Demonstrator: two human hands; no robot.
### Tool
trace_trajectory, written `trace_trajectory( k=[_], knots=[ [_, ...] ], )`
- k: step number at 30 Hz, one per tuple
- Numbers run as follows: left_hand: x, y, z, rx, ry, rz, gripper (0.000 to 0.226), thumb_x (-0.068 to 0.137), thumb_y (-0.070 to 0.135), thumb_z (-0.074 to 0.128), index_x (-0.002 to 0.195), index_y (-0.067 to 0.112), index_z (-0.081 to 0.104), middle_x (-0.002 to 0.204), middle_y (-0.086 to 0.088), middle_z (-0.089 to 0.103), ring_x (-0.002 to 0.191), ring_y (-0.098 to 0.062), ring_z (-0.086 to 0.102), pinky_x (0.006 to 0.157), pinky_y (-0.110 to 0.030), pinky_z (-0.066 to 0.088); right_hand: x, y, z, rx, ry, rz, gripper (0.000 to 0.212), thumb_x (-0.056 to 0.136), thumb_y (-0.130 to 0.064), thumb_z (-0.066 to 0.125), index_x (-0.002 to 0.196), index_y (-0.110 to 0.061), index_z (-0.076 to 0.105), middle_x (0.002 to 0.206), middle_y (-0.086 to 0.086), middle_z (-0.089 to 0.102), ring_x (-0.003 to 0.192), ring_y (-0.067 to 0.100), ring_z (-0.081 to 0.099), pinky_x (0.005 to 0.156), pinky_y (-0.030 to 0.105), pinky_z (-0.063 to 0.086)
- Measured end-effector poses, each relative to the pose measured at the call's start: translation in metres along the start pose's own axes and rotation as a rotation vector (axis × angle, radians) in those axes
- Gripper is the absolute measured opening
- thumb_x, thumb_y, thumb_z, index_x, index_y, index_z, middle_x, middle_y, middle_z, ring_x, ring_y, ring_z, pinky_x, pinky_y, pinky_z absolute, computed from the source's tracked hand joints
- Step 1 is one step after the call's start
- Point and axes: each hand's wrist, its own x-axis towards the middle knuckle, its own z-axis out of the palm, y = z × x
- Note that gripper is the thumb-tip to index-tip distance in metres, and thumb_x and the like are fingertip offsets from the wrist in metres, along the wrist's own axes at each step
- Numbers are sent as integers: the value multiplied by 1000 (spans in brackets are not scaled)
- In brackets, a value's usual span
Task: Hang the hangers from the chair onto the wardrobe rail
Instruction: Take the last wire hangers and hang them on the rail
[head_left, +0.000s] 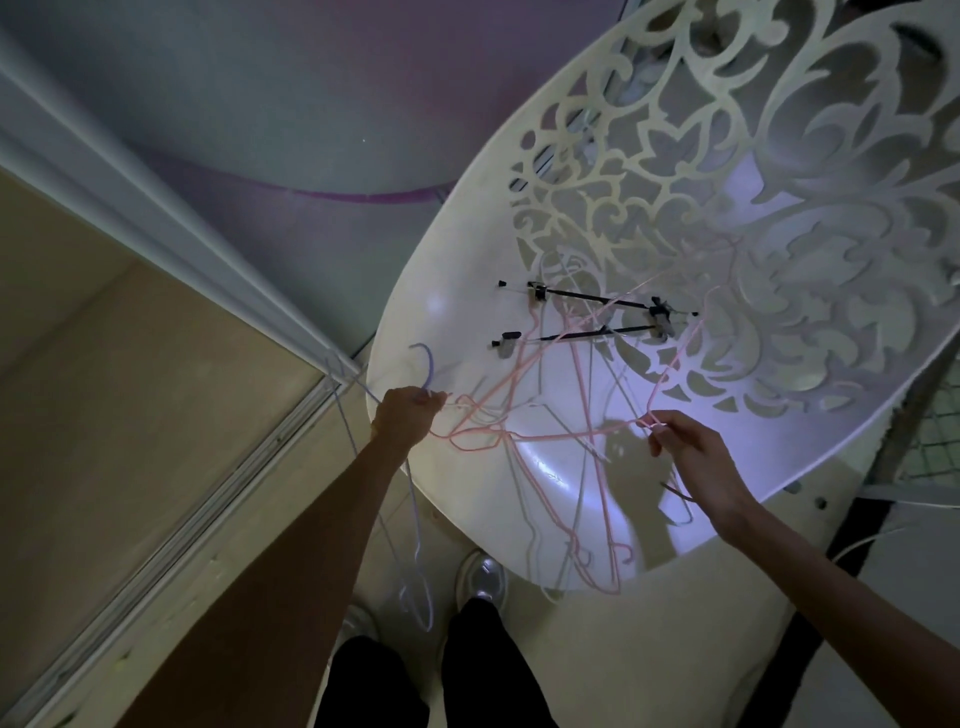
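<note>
— Pink wire everywhere on the white chair (415, 332), a tangle of pink hangers (519, 415) across the seat!
— And the left hand (408, 415)?
— At nine o'clock of the pile, fist curled round a lilac hanger (415, 499) that dangles off the seat edge.
— Right hand (691, 452)?
— At four o'clock, fingertips pinching a pink hanger's wire. Two black clip hangers (587, 312) lie at twelve.

- Tangled hangers (545, 415) are lying on the chair (467, 260) seat.
- The left hand (408, 415) is sitting at their nine o'clock, the right hand (685, 447) at four o'clock.
</note>
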Motion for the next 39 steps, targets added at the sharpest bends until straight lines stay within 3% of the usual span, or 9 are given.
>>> trace_trajectory(
  k=[3,7,12,17,20,26,29,34,39],
  knots=[
    [-2,4,1,-66,-150,-103,15,91,23,60,90,8,57,62,-6,50,44,-7,51,31,-10,26,5,-4,1,42,-25,15,22,95,-18,44,89,-21,65,69,-4,56,78,19,51,73,31,38],
    [3,1,1,-185,-145,-141,14,92,19,57,101,8,57,59,-2,40,24,1,35,29,-8,19,7,-11,-2,56,-63,-11,22,95,-13,43,88,-16,64,69,0,55,71,16,47,68,25,37],
    [-1,0,-3,-214,-26,-39,8,91,8,57,95,1,59,84,-8,59,27,6,45,29,-6,26,-4,-2,-19,67,-73,-29,22,96,-11,46,86,-18,64,67,2,48,70,17,45,68,23,35],
    [4,-14,-8,-57,-52,92,11,85,27,67,80,18,61,50,20,65,67,-14,70,63,-25,54,-8,0,-35,97,-83,43,36,94,-9,49,77,-32,71,75,7,51,74,20,47,86,32,38],
    [4,-15,-10,54,-52,97,21,85,40,64,84,19,62,56,13,68,48,-3,64,66,-32,57,-6,-7,-37,41,-116,60,28,95,-11,48,85,-28,68,84,9,57,84,21,52,97,42,42],
    [-8,0,-17,155,-274,-93,35,91,15,59,106,-16,57,87,-22,71,37,0,59,53,-19,56,-19,-34,-35,-362,-35,-57,22,98,-28,41,102,-16,60,76,7,65,75,27,60,66,32,40],
    [-11,4,-17,145,-284,-65,26,92,7,55,105,-15,59,88,-5,64,35,3,57,35,-9,42,-31,-41,-30,-492,18,-112,21,99,-27,38,99,-17,56,76,7,68,62,22,59,57,29,40],
    [-6,1,-16,28,-233,-54,22,88,5,61,101,-11,64,82,-5,69,43,-1,64,75,-32,58,-55,-42,-15,-652,43,-168,25,100,-29,31,106,-13,49,81,8,68,65,26,55,58,30,37],
    [-12,3,-13,11,-210,-43,26,90,7,57,105,-14,63,85,-19,71,40,-1,61,73,-35,59,-56,-46,-13,-621,39,-158,27,100,-29,34,108,-10,51,86,9,68,74,28,60,61,30,39]
  ],
)
